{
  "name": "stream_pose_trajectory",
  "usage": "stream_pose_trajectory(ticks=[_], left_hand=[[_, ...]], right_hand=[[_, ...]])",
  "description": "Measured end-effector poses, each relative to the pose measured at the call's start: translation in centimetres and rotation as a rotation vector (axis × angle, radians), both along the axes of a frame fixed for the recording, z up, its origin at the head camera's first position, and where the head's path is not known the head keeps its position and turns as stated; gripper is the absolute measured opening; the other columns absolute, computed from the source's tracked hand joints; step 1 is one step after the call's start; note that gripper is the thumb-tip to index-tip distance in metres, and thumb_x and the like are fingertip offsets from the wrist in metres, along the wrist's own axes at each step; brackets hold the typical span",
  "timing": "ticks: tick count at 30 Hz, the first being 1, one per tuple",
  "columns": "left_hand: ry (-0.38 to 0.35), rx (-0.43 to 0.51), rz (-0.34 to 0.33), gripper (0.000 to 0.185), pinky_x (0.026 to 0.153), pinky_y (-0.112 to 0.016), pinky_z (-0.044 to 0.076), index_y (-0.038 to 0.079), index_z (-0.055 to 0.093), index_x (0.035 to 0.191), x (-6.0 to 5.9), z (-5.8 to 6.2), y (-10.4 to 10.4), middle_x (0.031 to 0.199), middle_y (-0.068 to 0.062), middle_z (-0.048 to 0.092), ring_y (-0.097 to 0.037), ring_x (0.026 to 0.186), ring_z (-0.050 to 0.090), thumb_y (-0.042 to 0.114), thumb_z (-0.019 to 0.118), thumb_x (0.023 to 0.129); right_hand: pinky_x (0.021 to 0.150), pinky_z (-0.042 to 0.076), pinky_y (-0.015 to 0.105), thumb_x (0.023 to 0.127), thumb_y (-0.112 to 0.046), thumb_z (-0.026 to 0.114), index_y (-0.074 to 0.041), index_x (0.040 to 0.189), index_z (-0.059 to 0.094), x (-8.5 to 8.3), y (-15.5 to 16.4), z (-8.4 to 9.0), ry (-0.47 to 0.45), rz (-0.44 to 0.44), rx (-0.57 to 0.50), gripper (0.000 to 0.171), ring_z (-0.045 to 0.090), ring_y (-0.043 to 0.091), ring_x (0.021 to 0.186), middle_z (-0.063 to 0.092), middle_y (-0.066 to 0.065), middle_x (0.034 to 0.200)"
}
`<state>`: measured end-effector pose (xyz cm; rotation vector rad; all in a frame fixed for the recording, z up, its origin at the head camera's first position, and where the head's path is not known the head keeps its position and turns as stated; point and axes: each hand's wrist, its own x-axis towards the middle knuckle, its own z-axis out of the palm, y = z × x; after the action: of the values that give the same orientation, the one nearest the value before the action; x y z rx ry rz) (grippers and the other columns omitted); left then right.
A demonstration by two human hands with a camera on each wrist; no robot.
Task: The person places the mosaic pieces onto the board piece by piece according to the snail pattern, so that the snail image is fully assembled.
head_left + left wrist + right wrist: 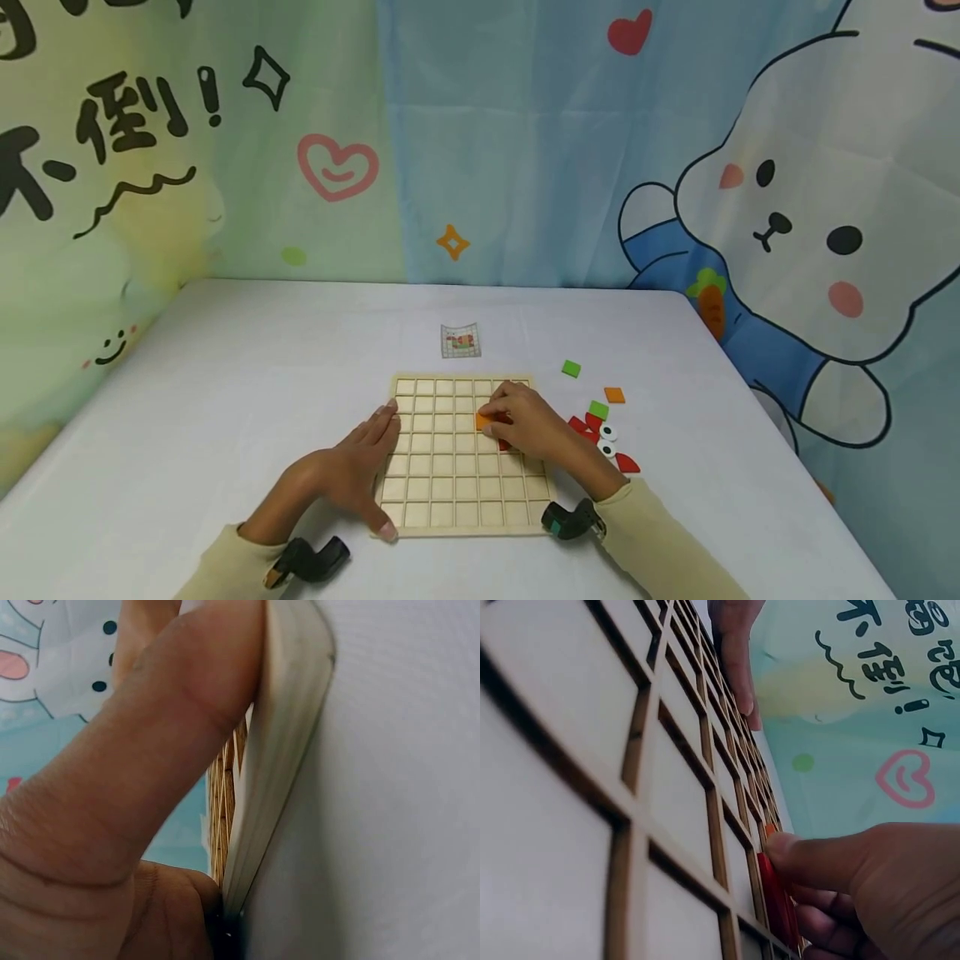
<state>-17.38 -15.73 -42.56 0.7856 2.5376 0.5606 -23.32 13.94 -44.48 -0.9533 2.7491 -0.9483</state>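
A pale wooden grid board (450, 492) lies flat on the white table. My left hand (367, 462) rests on its left edge with straight fingers, the thumb at the near left corner. The left wrist view shows that thumb (150, 772) pressed against the board's rim (277, 765). My right hand (491, 419) sits on the board's upper right part and pinches an orange tile (482, 422) between thumb and fingers over a cell. A red tile (504, 446) lies in the grid just under that hand, and the right wrist view shows the red tile (778, 900) beside the fingertips (787, 847).
Loose pieces lie right of the board: two green tiles (572, 368) (597, 409), an orange tile (614, 395), red pieces (627, 463) and white eye pieces (607, 433). A small pattern card (460, 341) lies beyond the board. A cartoon curtain hangs behind the table.
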Motion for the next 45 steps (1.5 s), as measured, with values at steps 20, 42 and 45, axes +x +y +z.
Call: stream_pose_trajectory(ticks=[20, 42, 45], left_hand=[[-0.005, 0.004, 0.018, 0.145, 0.115, -0.052, 0.010, -0.010, 0.005, 0.151, -0.3, -0.2, 0.5, 0.159, -0.025, -0.009, -0.039, 0.145, -0.005, 0.061, 0.087, 0.055], [-0.019, 0.033, 0.022, 0.145, 0.114, -0.054, 0.009, -0.012, 0.006, 0.150, 0.0, 0.2, 0.1, 0.158, -0.027, -0.007, -0.040, 0.145, -0.004, 0.058, 0.089, 0.054], [-0.018, 0.041, 0.018, 0.145, 0.114, -0.054, 0.009, -0.012, 0.005, 0.150, 0.0, 0.0, 0.1, 0.158, -0.027, -0.008, -0.041, 0.145, -0.005, 0.058, 0.089, 0.054]], right_hand=[[0.083, 0.048, 0.036, 0.091, -0.014, 0.070, -0.003, 0.122, 0.068, -0.2, 0.9, 0.1, -0.034, -0.010, -0.012, 0.032, 0.054, 0.018, 0.101, 0.059, 0.001, 0.109], [0.085, 0.051, 0.040, 0.090, -0.010, 0.071, -0.007, 0.107, 0.072, -0.5, 0.9, 0.4, 0.030, 0.020, -0.195, 0.017, 0.061, 0.014, 0.094, 0.067, -0.003, 0.102], [0.087, 0.051, 0.043, 0.090, -0.011, 0.071, -0.006, 0.107, 0.073, -0.4, 1.4, 0.8, 0.031, -0.013, -0.206, 0.018, 0.062, 0.015, 0.095, 0.067, -0.003, 0.103]])
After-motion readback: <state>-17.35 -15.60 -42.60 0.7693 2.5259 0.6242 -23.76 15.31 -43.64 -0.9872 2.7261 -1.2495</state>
